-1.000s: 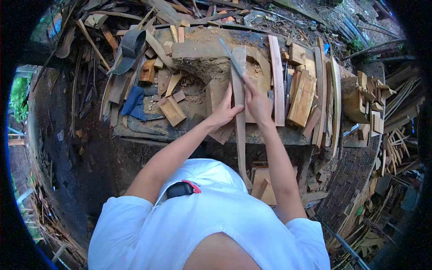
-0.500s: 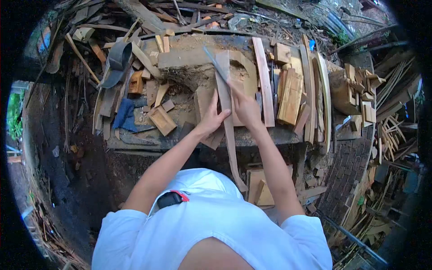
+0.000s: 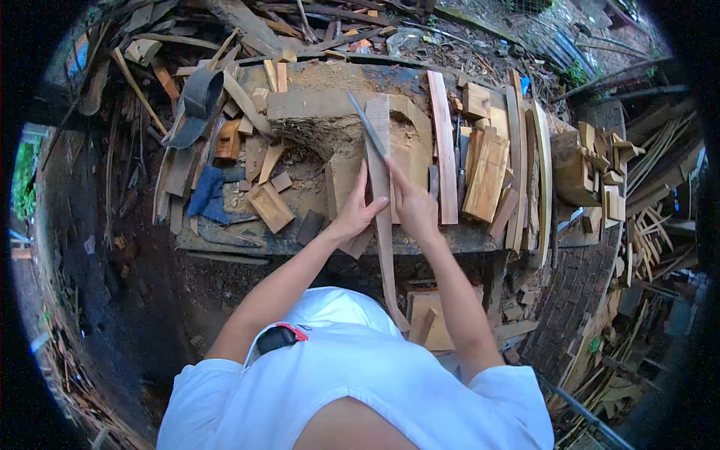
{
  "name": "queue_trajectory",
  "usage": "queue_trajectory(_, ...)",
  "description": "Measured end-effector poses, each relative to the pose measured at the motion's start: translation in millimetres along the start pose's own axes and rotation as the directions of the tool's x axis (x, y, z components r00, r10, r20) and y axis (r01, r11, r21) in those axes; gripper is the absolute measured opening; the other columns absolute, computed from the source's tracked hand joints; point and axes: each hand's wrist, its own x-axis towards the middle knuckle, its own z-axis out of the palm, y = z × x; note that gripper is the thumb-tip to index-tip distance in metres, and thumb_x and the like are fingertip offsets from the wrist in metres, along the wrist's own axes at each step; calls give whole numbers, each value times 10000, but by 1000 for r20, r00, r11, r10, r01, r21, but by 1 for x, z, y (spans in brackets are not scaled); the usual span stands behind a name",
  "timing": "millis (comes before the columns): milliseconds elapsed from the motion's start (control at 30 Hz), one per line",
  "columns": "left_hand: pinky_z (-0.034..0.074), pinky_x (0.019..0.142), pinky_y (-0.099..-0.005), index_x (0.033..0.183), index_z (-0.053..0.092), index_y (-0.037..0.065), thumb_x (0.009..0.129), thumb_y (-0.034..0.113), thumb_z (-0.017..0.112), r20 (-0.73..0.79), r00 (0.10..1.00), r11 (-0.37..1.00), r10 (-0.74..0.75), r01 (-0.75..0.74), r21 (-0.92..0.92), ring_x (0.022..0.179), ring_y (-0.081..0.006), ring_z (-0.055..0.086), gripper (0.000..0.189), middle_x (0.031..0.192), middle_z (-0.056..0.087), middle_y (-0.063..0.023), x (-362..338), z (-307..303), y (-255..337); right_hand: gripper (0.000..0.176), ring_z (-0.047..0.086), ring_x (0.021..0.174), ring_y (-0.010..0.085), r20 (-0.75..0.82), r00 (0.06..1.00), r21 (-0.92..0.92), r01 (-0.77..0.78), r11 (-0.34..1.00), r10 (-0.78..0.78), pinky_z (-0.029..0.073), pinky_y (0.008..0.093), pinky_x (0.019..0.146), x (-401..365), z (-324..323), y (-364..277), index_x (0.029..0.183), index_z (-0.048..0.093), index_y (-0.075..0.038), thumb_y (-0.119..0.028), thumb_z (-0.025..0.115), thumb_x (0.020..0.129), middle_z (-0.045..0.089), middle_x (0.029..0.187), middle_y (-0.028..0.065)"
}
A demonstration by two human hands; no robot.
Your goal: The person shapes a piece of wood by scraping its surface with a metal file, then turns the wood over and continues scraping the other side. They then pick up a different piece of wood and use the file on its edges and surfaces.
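Observation:
A long, curved wooden strip [image 3: 384, 217] runs from the middle of the workbench down towards my body. My left hand [image 3: 355, 214] holds its left edge, with the thumb across it and the fingers along its side. In my right hand [image 3: 414, 206] is a narrow grey metal file [image 3: 365, 124], pointing up and left, lying across the strip's upper part. The index finger stretches along the file; its handle is hidden in my palm. Beneath the strip lies a thick, rough wooden block [image 3: 311, 112] with a crumbly, hollowed edge.
Wood blocks [image 3: 271, 208], a blue cloth [image 3: 208, 196] and a curled grey belt [image 3: 196, 109] lie left on the bench. At right are a pale plank [image 3: 444, 150], a yellowish block [image 3: 486, 174] and long strips [image 3: 541, 180]. A small crate-like box [image 3: 431, 319] stands below the bench.
The file has shifted slightly down and right across the strip, along with my right hand. My left hand stays at the strip's edge. The whole view has shifted a little.

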Motion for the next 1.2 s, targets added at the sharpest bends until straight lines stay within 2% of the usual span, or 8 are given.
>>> queue_trajectory(200,210,1174,-337,1549,-57,9,912,59,639,17,997,997,-78,79,-10,1463,-213,165,945,1613,84,-170,-2,-1,10,423,658,753,432,136,971,-58,-191,980,197,501,530,654,52,-10,-15,1427,441,-389,-285,420,1017,686,903,203)
queue_trajectory(367,202,1178,-341,1548,-62,8,917,95,642,20,998,996,-57,58,-65,1478,-220,122,949,1617,71,-181,1,-2,5,463,662,689,411,-178,981,18,78,997,-73,513,518,584,49,10,3,1419,463,-358,-238,466,971,665,803,245)
queue_trajectory(433,191,1180,-341,1547,-71,12,921,101,639,39,999,999,-14,13,30,1481,-233,122,951,1617,63,-185,1,-6,-6,505,663,727,407,94,992,-47,-77,996,82,513,517,597,18,0,-6,1437,450,-340,-203,489,952,660,878,241)
queue_trajectory(467,188,1188,-338,1558,-102,76,927,32,607,39,998,998,-56,55,32,1466,-189,144,950,1621,41,-102,-1,-3,4,517,661,733,407,44,999,-24,-26,999,27,511,520,600,5,4,-3,1442,445,-337,-187,495,950,655,895,228)
queue_trajectory(667,221,1176,-342,1557,-107,76,936,13,586,53,993,994,-105,107,-36,1448,-193,200,933,1617,62,-94,-1,-1,9,452,660,814,419,-82,996,-37,-23,999,20,496,504,664,62,10,0,1424,473,-296,-160,470,993,675,985,219)
queue_trajectory(867,203,1177,-336,1544,-105,19,916,52,628,47,997,993,-63,67,-101,1465,-205,154,966,1620,49,-149,0,-1,9,520,655,672,408,-94,996,56,7,998,-2,512,522,587,18,11,-4,1413,479,-333,-140,507,931,657,749,199)
queue_trajectory(933,219,1171,-338,1544,-115,27,917,41,621,34,998,996,-55,57,-63,1454,-207,186,967,1619,56,-147,-2,1,9,459,656,829,430,90,990,27,-108,994,106,512,514,696,-3,-1,-16,1437,447,-305,-180,455,995,676,999,224)
queue_trajectory(1200,245,1162,-355,1544,-111,23,919,86,629,56,994,995,-91,93,-40,1452,-227,200,971,1611,92,-166,0,-3,13,496,655,809,438,-81,994,92,-72,993,79,492,517,669,82,11,-4,1429,462,-305,-124,483,968,661,947,251)
